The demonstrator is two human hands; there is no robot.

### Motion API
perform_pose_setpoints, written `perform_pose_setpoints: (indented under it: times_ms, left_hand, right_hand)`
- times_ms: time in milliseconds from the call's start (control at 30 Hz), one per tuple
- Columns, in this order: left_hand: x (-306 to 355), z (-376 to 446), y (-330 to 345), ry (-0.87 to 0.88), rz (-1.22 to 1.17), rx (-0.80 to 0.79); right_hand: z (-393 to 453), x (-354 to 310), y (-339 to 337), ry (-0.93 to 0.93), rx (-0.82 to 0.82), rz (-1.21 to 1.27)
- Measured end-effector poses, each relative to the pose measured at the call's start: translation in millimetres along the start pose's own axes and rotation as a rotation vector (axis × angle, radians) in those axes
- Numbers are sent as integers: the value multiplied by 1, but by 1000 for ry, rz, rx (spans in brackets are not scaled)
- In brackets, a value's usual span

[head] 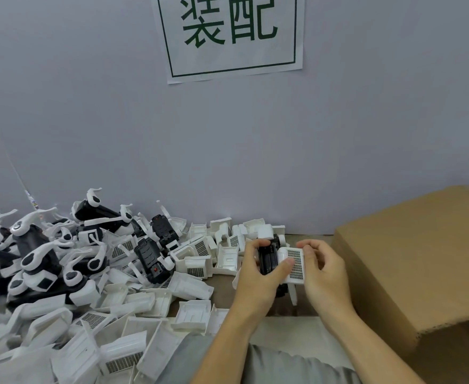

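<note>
On your far left lies the heap of finished black-and-white plastic units with curved white arms (pixel 39 253). Right of it, the loose white plastic shell covers with dark mesh grilles (pixel 192 285) spread across the brown table (pixel 222 296) towards your hands.

Your left hand (pixel 258 278) comes up from the near edge. Its fingers curl over the far side of the small black plastic body (pixel 268 259), and the thumb is laid across the near face, its tip reaching the cover. The body is held just above the table, in the middle of the scene.

Touching the body's right side is the white plastic cover with the rectangular mesh grille (pixel 295 263), grille facing you. Your right hand (pixel 322 270) pinches it by its right edge with curled fingertips. The thumb is hidden, so its position cannot be told.

You appear to be at the fitting step, with the cover against the body but seemingly not seated. The next move likely calls for lining up the edges squarely, then pressing the two hands together while the left keeps the body from twisting.

On the far right stands the plain brown cardboard box (pixel 421 259).
</note>
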State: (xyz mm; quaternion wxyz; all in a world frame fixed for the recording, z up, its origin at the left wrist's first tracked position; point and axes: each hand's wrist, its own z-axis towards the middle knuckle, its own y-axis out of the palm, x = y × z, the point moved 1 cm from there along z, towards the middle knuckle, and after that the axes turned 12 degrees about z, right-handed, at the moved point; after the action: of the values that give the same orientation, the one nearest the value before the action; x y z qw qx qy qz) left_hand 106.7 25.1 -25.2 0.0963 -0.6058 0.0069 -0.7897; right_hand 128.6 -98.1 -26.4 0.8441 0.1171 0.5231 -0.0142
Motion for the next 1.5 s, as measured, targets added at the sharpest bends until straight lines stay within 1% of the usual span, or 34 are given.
perform_pose_setpoints:
  times_ms: [100, 200, 300, 367, 467, 533, 633, 700, 833, 900, 1033, 1133, 1300, 1500]
  left_hand:
    - [-1, 1, -1, 29, 47, 66]
    - [-4, 3, 0, 78, 123, 115]
    - [-4, 3, 2, 21, 66, 78]
    - [-3, 4, 2, -38, -35, 45]
    - [-1, 4, 1, -73, -48, 57]
    - [-1, 3, 1, -72, -26, 89]
    - [-3, 2, -1, -84, -2, 126]
    - [-4, 3, -4, -84, 6, 161]
    - [-5, 5, -5, -79, 8, 189]
    - [-3, 6, -4, -99, -6, 179]
    - [-3, 6, -1, -124, -39, 140]
    - [-2, 4, -1, -123, -64, 94]
    - [2, 0, -1, -57, -39, 73]
    - [8, -2, 5, -2, -17, 26]
  right_hand:
    - [-1, 1, 1, -27, 7, -64]
    - [-4, -2, 6, -21, -88, -64]
    - [-7, -1, 9, 23, -217, -81]
    - [-6, 2, 7, 71, -251, -75]
    - [-4, 8, 5, 123, -271, -73]
    - [-3, 12, 5, 136, -243, -44]
    - [-2, 12, 5, 156, -115, 22]
    - [0, 9, 2, 121, -37, 40]
    - [1, 4, 1, 21, 37, 57]
    - [1, 4, 2, -17, 46, 76]
    - [0, 5, 1, -51, -13, 61]
    - [1, 5, 0, -61, -21, 43]
    - [0, 7, 0, -37, 32, -43]
    - [-2, 3, 1, -80, 67, -164]
